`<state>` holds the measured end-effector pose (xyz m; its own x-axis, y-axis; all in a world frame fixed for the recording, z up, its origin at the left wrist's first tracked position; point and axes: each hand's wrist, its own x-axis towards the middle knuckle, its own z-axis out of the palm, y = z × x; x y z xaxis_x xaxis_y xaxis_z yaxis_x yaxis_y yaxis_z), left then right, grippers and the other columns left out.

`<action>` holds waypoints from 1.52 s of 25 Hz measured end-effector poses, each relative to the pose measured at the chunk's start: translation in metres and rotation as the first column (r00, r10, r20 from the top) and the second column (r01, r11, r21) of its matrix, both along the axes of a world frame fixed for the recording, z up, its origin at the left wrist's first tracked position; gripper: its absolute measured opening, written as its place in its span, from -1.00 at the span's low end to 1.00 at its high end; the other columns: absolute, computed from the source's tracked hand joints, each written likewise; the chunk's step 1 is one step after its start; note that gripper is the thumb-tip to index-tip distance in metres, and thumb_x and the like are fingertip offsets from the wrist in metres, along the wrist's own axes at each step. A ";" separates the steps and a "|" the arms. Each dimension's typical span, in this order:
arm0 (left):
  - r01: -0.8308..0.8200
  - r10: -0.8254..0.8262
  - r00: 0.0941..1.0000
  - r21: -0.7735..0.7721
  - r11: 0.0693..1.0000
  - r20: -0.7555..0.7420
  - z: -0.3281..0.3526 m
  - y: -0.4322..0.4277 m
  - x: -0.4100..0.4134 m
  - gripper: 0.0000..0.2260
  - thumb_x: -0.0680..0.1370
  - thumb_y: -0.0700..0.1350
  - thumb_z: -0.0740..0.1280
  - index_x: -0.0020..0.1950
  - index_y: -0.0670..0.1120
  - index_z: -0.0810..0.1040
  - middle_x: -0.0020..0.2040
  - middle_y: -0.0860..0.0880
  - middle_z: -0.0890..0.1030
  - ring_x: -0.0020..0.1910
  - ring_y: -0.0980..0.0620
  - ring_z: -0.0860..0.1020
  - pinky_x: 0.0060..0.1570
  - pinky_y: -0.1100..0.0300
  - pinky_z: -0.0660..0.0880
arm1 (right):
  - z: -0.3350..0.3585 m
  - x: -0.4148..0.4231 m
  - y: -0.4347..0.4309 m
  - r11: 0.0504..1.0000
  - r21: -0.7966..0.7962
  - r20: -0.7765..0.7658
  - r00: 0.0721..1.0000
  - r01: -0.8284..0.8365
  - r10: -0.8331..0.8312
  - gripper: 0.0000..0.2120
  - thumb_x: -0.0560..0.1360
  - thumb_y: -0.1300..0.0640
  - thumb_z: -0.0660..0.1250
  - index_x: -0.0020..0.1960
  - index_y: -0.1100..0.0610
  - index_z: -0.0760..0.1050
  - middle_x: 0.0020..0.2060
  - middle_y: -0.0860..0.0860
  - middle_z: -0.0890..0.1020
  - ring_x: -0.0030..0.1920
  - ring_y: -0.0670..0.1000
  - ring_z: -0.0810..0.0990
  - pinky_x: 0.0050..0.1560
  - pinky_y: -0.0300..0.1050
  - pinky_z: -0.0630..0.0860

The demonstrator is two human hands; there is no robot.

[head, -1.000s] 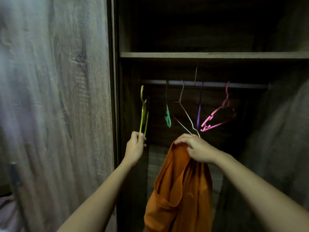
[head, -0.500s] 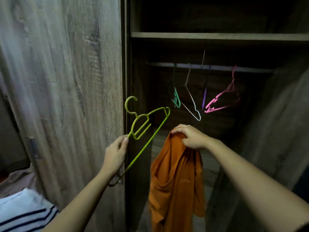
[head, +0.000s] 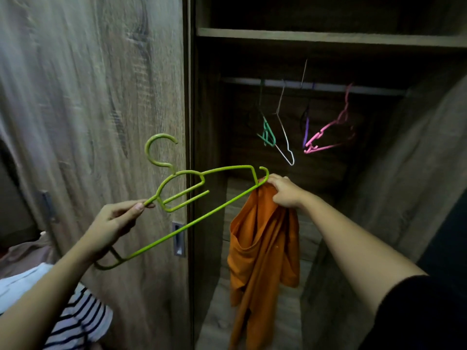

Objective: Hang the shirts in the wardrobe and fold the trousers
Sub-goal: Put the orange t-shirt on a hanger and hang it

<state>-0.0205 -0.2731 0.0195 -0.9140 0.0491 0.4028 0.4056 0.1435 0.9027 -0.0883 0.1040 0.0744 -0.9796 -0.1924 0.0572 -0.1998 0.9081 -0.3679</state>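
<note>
Barely begun: the wardrobe [head: 328, 36] beyond both hands has only bare hangers [head: 326, 140] on its rail. The orange shirt [head: 262, 248], not yet hung, dangles below the right hand [head: 285, 192], which grips its top. Striped clothing [head: 75, 322] waits under the left arm. The left hand [head: 113, 223] pinches the green hanger [head: 202, 215], whose tip is at the shirt's top.
</note>
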 end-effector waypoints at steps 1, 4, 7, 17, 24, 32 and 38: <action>0.006 -0.006 1.000 0.006 1.000 0.004 0.001 -0.001 0.000 -0.63 0.58 -0.23 0.18 -0.16 0.11 0.71 -0.45 -0.02 0.18 -0.53 0.16 0.17 -0.55 0.36 0.06 | 0.001 0.000 -0.001 1.000 -0.016 -0.001 1.000 0.005 -0.005 -0.41 0.37 0.40 0.13 0.35 0.03 0.37 0.34 0.00 0.34 0.26 0.15 0.30 0.33 -0.04 0.25; 0.008 -0.008 1.000 -0.005 1.000 0.004 -0.001 -0.003 -0.002 -0.62 0.58 -0.25 0.19 -0.17 0.13 0.71 -0.45 -0.02 0.20 -0.53 0.16 0.18 -0.54 0.36 0.08 | 0.012 0.002 0.004 0.997 -0.070 -0.017 0.999 0.038 -0.039 -0.38 0.33 0.34 0.13 0.36 0.00 0.37 0.36 -0.04 0.34 0.30 0.14 0.28 0.35 -0.08 0.21; 0.078 -0.078 0.997 -0.036 0.996 -0.012 -0.001 0.007 -0.003 -0.82 0.54 -0.03 0.31 -0.14 0.16 0.70 -0.50 0.05 0.27 -0.52 0.19 0.22 -0.55 0.40 0.15 | 0.031 0.007 0.002 0.996 -0.087 -0.018 1.000 0.012 -0.014 -0.36 0.33 0.36 0.15 0.36 -0.03 0.36 0.37 -0.06 0.34 0.36 0.10 0.23 0.37 -0.09 0.17; 0.300 -0.312 0.934 -0.095 0.949 -0.174 0.012 0.091 -0.013 -0.66 0.35 0.32 0.34 -0.05 0.14 0.68 -0.11 0.20 0.68 -0.04 0.26 0.60 -0.02 0.42 0.48 | 0.085 0.035 -0.076 0.956 0.157 -0.180 0.945 -0.247 0.274 -0.31 0.21 0.16 0.12 0.35 -0.07 0.38 0.36 -0.11 0.39 0.17 0.03 0.31 0.32 -0.02 0.24; -0.054 -0.013 0.926 -0.168 0.984 -0.376 0.014 0.102 -0.015 -0.71 0.49 0.17 0.18 -0.14 0.09 0.66 -0.25 0.08 0.66 -0.25 0.13 0.60 -0.19 0.11 0.55 | 0.096 0.043 -0.058 0.767 0.579 -0.289 0.811 -0.275 0.509 -0.59 0.51 -0.21 0.18 0.13 0.10 0.43 -0.04 0.10 0.62 0.00 0.15 0.59 -0.06 0.00 0.49; -0.548 0.046 0.612 -0.380 0.745 -0.790 -0.046 0.158 0.008 -0.63 0.59 0.06 0.17 0.26 -0.17 0.43 0.07 -0.18 0.50 -0.05 -0.15 0.54 -0.06 0.02 0.54 | 0.100 0.044 -0.048 0.866 0.459 -0.455 0.785 -0.198 0.420 -0.58 0.55 -0.17 0.07 0.05 0.18 0.43 -0.03 0.20 0.61 -0.01 0.22 0.58 -0.05 -0.02 0.46; -0.195 -0.064 0.931 -0.638 0.745 -0.359 -0.048 0.173 0.001 -0.44 0.50 0.33 0.07 0.25 -0.05 0.43 0.18 -0.05 0.54 0.21 -0.04 0.47 0.23 -0.03 0.39 | 0.110 0.053 -0.044 0.855 0.463 -0.457 0.763 -0.234 0.457 -0.67 0.58 -0.07 0.13 0.06 0.19 0.45 -0.10 0.13 0.61 -0.07 0.14 0.59 -0.09 -0.11 0.41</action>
